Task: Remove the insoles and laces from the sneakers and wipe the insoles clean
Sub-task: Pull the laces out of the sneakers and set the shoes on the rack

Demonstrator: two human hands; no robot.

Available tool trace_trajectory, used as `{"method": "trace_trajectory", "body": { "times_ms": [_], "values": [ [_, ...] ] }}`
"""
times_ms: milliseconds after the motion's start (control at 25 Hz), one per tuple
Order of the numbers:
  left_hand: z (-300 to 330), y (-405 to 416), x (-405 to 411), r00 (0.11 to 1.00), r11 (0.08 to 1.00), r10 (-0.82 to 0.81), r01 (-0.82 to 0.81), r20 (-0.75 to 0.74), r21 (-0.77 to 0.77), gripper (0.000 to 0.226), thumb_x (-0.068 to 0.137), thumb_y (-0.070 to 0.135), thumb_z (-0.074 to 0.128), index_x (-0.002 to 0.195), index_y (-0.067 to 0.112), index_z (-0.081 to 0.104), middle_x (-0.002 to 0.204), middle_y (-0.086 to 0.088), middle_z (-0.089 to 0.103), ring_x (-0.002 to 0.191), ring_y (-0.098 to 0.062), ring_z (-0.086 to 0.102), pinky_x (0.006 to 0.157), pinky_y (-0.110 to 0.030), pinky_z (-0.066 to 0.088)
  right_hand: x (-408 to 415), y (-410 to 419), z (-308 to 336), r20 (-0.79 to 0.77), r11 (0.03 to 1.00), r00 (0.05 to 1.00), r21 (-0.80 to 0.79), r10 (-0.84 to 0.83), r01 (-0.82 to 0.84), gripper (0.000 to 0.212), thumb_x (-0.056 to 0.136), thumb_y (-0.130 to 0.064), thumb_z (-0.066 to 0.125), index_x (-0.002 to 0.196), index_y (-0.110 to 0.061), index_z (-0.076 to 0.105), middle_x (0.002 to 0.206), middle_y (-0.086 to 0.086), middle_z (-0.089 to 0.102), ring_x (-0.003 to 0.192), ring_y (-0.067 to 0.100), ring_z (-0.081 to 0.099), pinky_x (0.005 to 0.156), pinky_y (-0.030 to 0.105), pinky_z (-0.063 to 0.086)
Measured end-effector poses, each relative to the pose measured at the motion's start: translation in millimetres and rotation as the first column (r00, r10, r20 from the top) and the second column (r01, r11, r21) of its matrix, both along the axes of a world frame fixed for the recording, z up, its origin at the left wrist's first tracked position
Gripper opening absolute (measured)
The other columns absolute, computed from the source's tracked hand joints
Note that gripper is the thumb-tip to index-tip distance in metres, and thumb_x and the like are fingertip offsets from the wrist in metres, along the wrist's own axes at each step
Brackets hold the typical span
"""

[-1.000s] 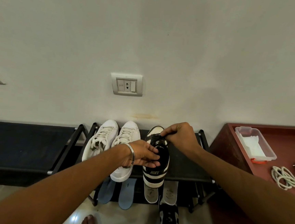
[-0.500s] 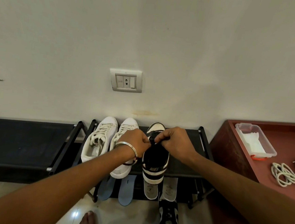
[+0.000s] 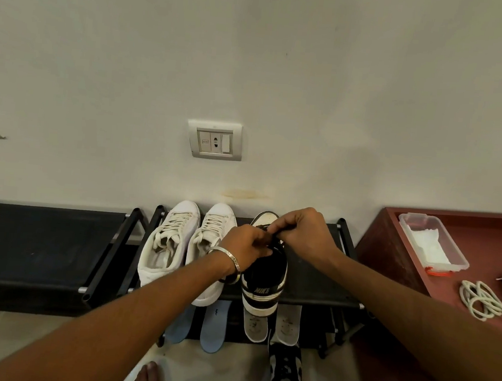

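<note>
I see both hands pinching black lace (image 3: 273, 234) atop black-and-white Nike sneaker (image 3: 264, 278) on shoe rack (image 3: 320, 290): left hand (image 3: 246, 246), right hand (image 3: 306, 233). Risk, I judge: hard tug drags sneaker off ledge below grip; lace may snag in eyelets.

Sneakers (image 3: 264, 270) stand on the rack (image 3: 317, 290), insoles (image 3: 213, 326) beneath.

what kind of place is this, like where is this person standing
Most likely a home entryway or hallway, at a shoe storage spot. A low black shoe rack holding white sneakers stands against a plain wall with a switch and socket plate, and a reddish wooden cabinet sits beside it.
</note>
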State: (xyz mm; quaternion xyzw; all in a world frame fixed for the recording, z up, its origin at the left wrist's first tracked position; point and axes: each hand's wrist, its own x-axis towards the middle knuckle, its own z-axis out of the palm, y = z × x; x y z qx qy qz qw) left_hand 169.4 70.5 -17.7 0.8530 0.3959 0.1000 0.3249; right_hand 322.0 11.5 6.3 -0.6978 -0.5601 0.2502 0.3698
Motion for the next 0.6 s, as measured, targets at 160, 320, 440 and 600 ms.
{"method": "trace_trajectory", "body": {
  "times_ms": [160, 320, 440, 600],
  "values": [
    [-7.7, -8.1, 3.2, 0.956, 0.958, 0.263, -0.243, 0.131, -0.154, 0.009, 0.088, 0.014, 0.068, 0.094, 0.015, 0.074, 0.08, -0.003, 0.072, 0.071, -0.016, 0.068, 0.071, -0.03, 0.058, -2.8, -2.1, -2.3, -0.086, 0.999, 0.996, 0.041, -0.023, 0.026, 0.032, 0.078, 0.006, 0.072, 0.073, -0.025, 0.078, 0.074, -0.01, 0.074, 0.075, 0.002, 0.07, 0.073, 0.013, 0.055],
    [-20.0, -16.8, 1.0, 0.938, 0.932, 0.345, -0.337, 0.04, -0.134, 0.007, 0.082, 0.018, 0.072, 0.081, 0.025, 0.072, 0.078, -0.002, 0.073, 0.072, -0.019, 0.07, 0.072, -0.033, 0.059, -15.8, -17.8, -20.8, -0.06, 0.999, 0.998, -0.013, 0.03, -0.031, 0.035, 0.08, 0.008, 0.065, 0.076, -0.024, 0.079, 0.081, -0.01, 0.075, 0.081, 0.002, 0.069, 0.08, 0.018, 0.056],
    [-26.4, -17.1, -7.5, 0.913, 0.907, 0.408, -0.404, 0.009, -0.121, 0.019, 0.08, 0.017, 0.073, 0.068, 0.03, 0.065, 0.072, 0.005, 0.071, 0.071, -0.016, 0.069, 0.074, -0.034, 0.059, -25.5, -30.5, -47.4, 0.208, 0.977, 0.958, -0.118, 0.197, -0.175, 0.036, 0.084, 0.007, 0.057, 0.091, -0.02, 0.079, 0.098, -0.003, 0.074, 0.092, 0.011, 0.068, 0.087, 0.029, 0.057],
    [-34.4, -20.1, -17.9, 0.928, 0.925, 0.371, -0.373, -0.041, -0.068, 0.016, 0.083, 0.016, 0.069, 0.074, 0.029, 0.069, 0.074, 0.01, 0.069, 0.076, -0.009, 0.066, 0.076, -0.03, 0.056, -30.5, -20.7, -65.0, 0.377, 0.911, 0.862, -0.361, 0.339, -0.201, 0.035, 0.092, 0.0, 0.054, 0.114, -0.02, 0.072, 0.114, 0.006, 0.068, 0.104, 0.025, 0.064, 0.091, 0.033, 0.054]
  ]
}}
